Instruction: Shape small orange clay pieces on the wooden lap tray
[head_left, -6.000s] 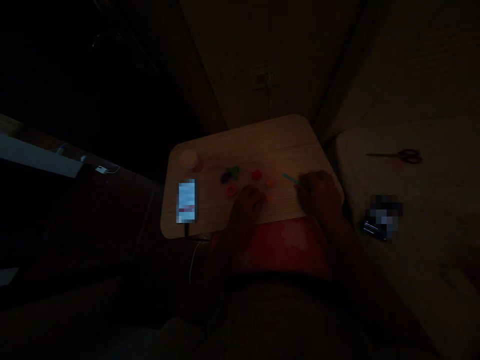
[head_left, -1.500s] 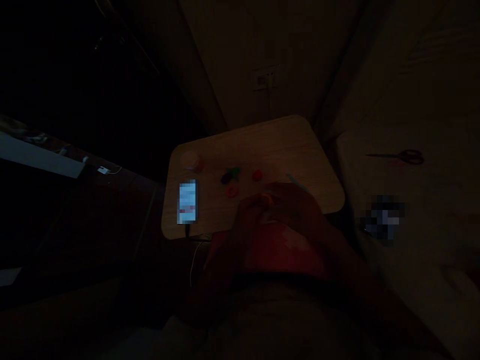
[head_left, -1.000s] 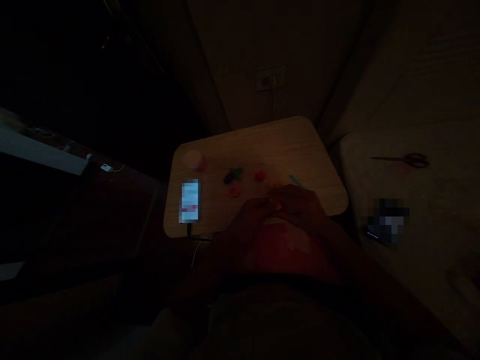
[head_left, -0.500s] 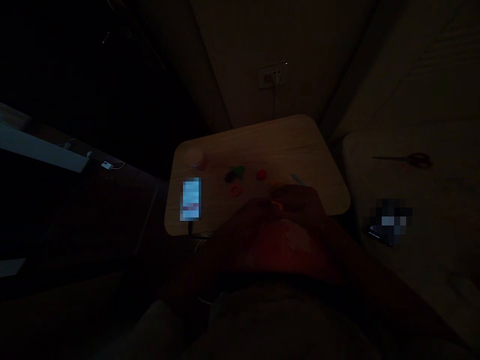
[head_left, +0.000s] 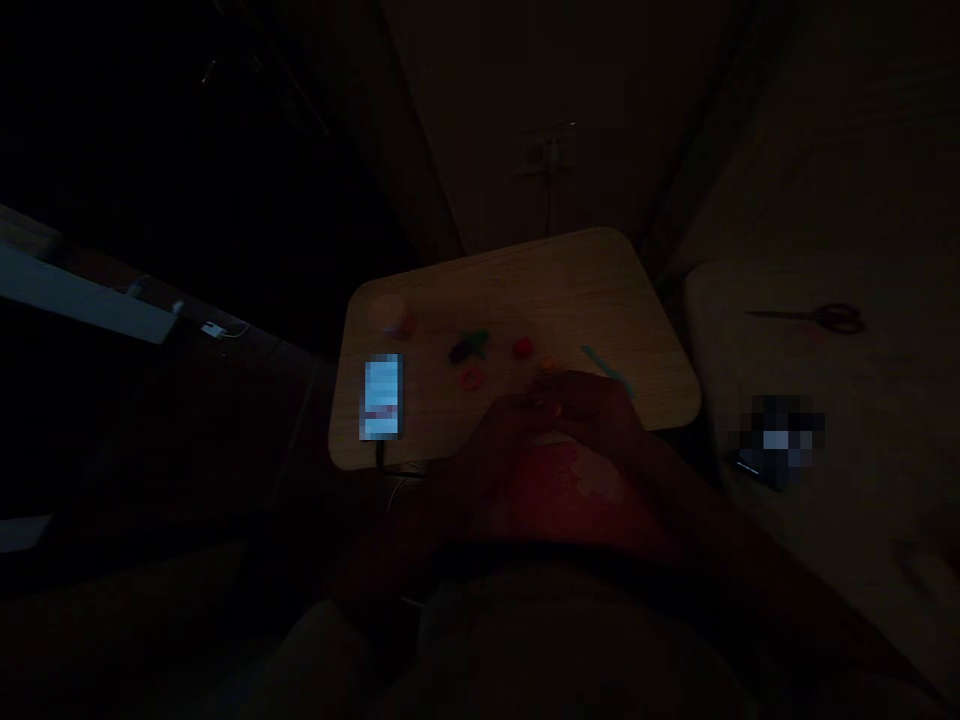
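Note:
In dim light, my left hand [head_left: 508, 418] and my right hand [head_left: 600, 408] meet at the table's near edge. Both are closed, fingertips together around a small orange piece [head_left: 554, 409] that looks like modelling clay; its shape is mostly hidden. Just beyond the fingers lies a yellow-orange lump [head_left: 550, 365]. Farther left are a red ball [head_left: 523, 347], a red-orange ring [head_left: 472, 379], and a dark lump [head_left: 459, 351] against a green piece [head_left: 477, 342]. A light blue stick-like tool [head_left: 600, 360] lies beside my right hand.
A lit phone [head_left: 382, 397] with a cable and a lidded tub [head_left: 391, 314] stand on the left of the wooden table [head_left: 555, 270]. On the pale surface to the right lie scissors [head_left: 814, 317] and a blurred dark object [head_left: 772, 470]. A wall socket [head_left: 551, 150] is behind.
My right hand has shifted slightly down, showing more of the blue tool and the yellow-orange lump. Both hands stay together around the orange piece.

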